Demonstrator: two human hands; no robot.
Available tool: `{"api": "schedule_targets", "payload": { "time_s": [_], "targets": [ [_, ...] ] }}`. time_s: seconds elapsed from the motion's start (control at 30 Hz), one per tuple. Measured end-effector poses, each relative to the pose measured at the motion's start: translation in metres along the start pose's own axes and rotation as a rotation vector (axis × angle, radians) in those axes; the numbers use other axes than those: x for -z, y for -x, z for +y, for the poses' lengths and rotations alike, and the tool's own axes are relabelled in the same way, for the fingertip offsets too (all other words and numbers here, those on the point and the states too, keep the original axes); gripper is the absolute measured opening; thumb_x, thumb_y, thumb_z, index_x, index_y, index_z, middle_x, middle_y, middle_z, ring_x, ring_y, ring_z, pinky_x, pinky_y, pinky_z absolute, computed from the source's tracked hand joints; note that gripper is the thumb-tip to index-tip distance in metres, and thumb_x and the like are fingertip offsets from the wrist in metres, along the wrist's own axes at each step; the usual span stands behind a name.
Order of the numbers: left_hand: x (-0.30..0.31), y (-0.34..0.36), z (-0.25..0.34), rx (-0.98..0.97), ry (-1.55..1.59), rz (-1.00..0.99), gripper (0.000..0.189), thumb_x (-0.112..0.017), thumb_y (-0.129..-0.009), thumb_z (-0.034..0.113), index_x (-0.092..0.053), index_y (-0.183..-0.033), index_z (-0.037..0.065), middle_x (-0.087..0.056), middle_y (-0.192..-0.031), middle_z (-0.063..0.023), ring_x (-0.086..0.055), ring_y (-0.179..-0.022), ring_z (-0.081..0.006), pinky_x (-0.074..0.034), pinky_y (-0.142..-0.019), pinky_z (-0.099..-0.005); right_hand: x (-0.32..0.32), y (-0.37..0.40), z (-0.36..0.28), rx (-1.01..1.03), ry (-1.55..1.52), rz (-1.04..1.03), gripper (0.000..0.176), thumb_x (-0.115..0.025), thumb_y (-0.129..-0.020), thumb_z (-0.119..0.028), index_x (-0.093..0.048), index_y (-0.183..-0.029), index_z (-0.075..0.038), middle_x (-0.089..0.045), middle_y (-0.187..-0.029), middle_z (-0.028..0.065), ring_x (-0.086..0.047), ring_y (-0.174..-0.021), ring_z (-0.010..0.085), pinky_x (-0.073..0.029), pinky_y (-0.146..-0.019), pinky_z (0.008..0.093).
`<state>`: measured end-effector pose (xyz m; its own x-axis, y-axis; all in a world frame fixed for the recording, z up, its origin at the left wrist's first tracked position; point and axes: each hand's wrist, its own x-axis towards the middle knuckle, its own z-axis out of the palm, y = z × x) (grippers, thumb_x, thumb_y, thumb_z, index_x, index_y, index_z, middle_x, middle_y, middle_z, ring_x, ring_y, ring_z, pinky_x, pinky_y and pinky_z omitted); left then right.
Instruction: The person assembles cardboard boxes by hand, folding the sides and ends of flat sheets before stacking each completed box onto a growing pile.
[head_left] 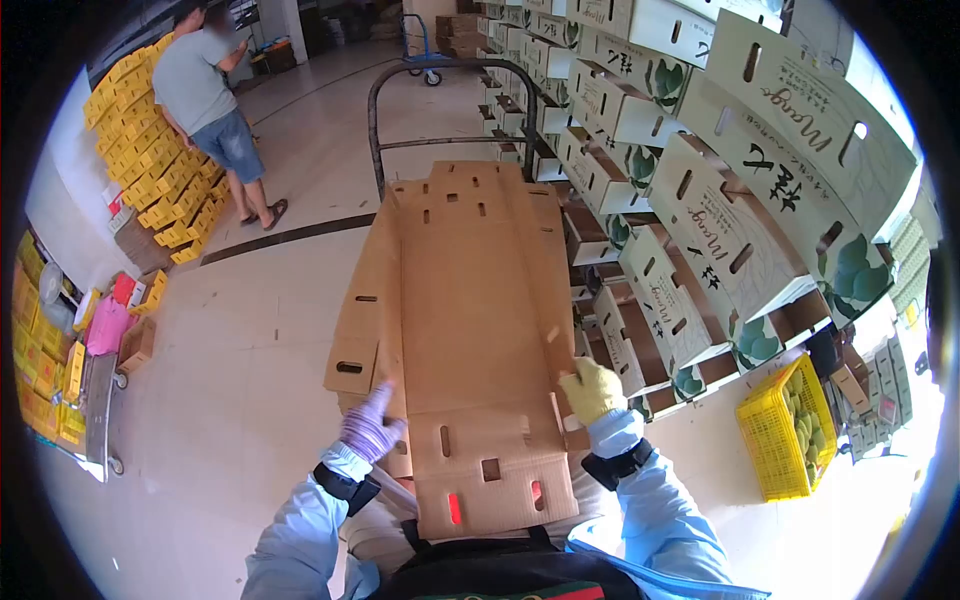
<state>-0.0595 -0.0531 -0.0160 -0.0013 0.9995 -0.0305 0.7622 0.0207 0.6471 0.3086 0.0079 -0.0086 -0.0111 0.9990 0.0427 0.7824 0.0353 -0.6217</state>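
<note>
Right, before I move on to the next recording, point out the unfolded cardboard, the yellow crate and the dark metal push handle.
Unfolded cardboard [470,310]: head view, middle of its long central panel.
Yellow crate [762,440]: head view, its side wall.
Dark metal push handle [455,64]: head view, its top bar.

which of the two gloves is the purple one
The one on the left hand, at the left side of the unfolded cardboard; the glove on the right hand is pale yellow.
</note>
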Motion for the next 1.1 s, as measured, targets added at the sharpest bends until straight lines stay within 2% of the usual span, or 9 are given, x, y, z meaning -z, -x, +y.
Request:
{"api": "schedule_targets", "payload": {
  "time_s": [0.13, 0.3, 0.43, 0.53, 0.7, 0.8, 0.97, 1.03, 1.1],
  "targets": [
    [0.005, 0.006, -0.003, -0.195, 0.118, -0.372, 0.059, -0.068, -0.073, 0.017, -0.054, -0.130, 0.014, -0.061, -0.116, -0.0183, -0.063, -0.098, -0.0329, -0.053, -0.083, -0.0408, 0.012, 0.015, 0.020, 0.379, -0.159, -0.109, 0.038, -0.061, -0.082, -0.018, -0.060, -0.119, -0.010, -0.063, -0.108, 0.0218, -0.060, -0.104, 0.0373, -0.049, -0.088, 0.0480],
    [0.048, 0.018, 0.032, -0.890, -0.975, 0.050, 0.027, -0.069, -0.074, 0.021, -0.068, -0.102, 0.019, -0.050, -0.134, -0.0170, -0.053, -0.120, -0.0341, -0.043, -0.102, -0.0393, 0.062, 0.008, -0.004, 1.084, 0.562, 0.057, 0.030, -0.071, -0.068, -0.026, -0.066, -0.096, -0.016, -0.060, -0.106, 0.0134, -0.056, -0.103, 0.0358, -0.045, -0.091, 0.0500],
    [0.036, -0.012, 0.015, -0.758, -0.799, -0.371, 0.014, -0.068, -0.078, 0.027, -0.066, -0.076, 0.014, -0.067, -0.092, -0.0098, -0.064, -0.090, -0.0277, -0.050, -0.081, -0.0385, 0.045, -0.019, -0.007, 1.261, 0.383, 0.090, 0.018, -0.067, -0.065, -0.027, -0.064, -0.076, -0.012, -0.060, -0.073, 0.0027, -0.058, -0.090, 0.0268, -0.045, -0.083, 0.0444],
    [0.009, -0.039, 0.023, -0.546, -0.696, -0.071, 0.033, -0.061, -0.085, 0.040, -0.050, -0.072, 0.012, -0.061, -0.060, -0.0109, -0.062, -0.061, -0.0326, -0.047, -0.053, -0.0476, -0.002, -0.023, -0.001, 0.940, 0.761, 0.061, 0.012, -0.059, -0.077, -0.025, -0.067, -0.074, -0.017, -0.066, -0.075, 0.0038, -0.063, -0.081, 0.0243, -0.045, -0.079, 0.0409],
    [-0.070, -0.053, 0.064, -0.732, -0.477, 0.005, 0.061, -0.061, -0.084, 0.044, -0.047, -0.131, 0.009, -0.062, -0.110, -0.0237, -0.063, -0.097, -0.0377, -0.052, -0.082, -0.0476, -0.033, -0.013, -0.010, 0.828, 0.442, 0.275, 0.007, -0.062, -0.068, -0.021, -0.065, -0.072, -0.016, -0.059, -0.073, 0.0013, -0.060, -0.085, 0.0239, -0.044, -0.088, 0.0406],
    [-0.090, -0.064, 0.081, -0.663, -0.468, -0.138, 0.050, -0.058, -0.087, 0.039, -0.053, -0.128, 0.010, -0.059, -0.118, -0.0197, -0.059, -0.105, -0.0364, -0.049, -0.088, -0.0473, -0.021, -0.002, -0.009, 0.806, 0.426, 0.236, 0.008, -0.063, -0.066, -0.021, -0.062, -0.069, -0.014, -0.059, -0.080, 0.0044, -0.059, -0.093, 0.0253, -0.044, -0.090, 0.0418],
    [-0.088, -0.069, 0.074, -0.555, -0.415, -0.155, 0.029, -0.054, -0.091, 0.035, -0.062, -0.108, 0.014, -0.065, -0.104, -0.0137, -0.064, -0.089, -0.0356, -0.052, -0.074, -0.0449, -0.018, 0.044, -0.005, 0.583, 0.296, 0.525, 0.049, -0.070, -0.067, -0.021, -0.060, -0.113, -0.009, -0.062, -0.105, 0.0178, -0.052, -0.114, 0.0344, -0.044, -0.093, 0.0476],
    [-0.090, -0.069, 0.075, -0.542, -0.409, -0.095, 0.026, -0.053, -0.093, 0.033, -0.063, -0.107, 0.015, -0.065, -0.100, -0.0143, -0.064, -0.084, -0.0371, -0.052, -0.074, -0.0437, -0.030, 0.092, 0.009, 0.119, 0.219, 0.326, 0.070, -0.069, -0.077, -0.023, -0.040, -0.138, -0.008, -0.056, -0.121, 0.0236, -0.046, -0.122, 0.0405, -0.043, -0.096, 0.0505],
    [-0.091, -0.069, 0.078, -0.490, -0.368, -0.128, 0.025, -0.053, -0.094, 0.032, -0.063, -0.107, 0.013, -0.065, -0.100, -0.0151, -0.063, -0.086, -0.0372, -0.052, -0.075, -0.0439, -0.015, 0.117, 0.015, -0.471, -0.184, -0.546, 0.076, -0.066, -0.086, -0.027, -0.025, -0.146, -0.006, -0.045, -0.135, 0.0267, -0.042, -0.127, 0.0414, -0.042, -0.098, 0.0487]
  ]
}}
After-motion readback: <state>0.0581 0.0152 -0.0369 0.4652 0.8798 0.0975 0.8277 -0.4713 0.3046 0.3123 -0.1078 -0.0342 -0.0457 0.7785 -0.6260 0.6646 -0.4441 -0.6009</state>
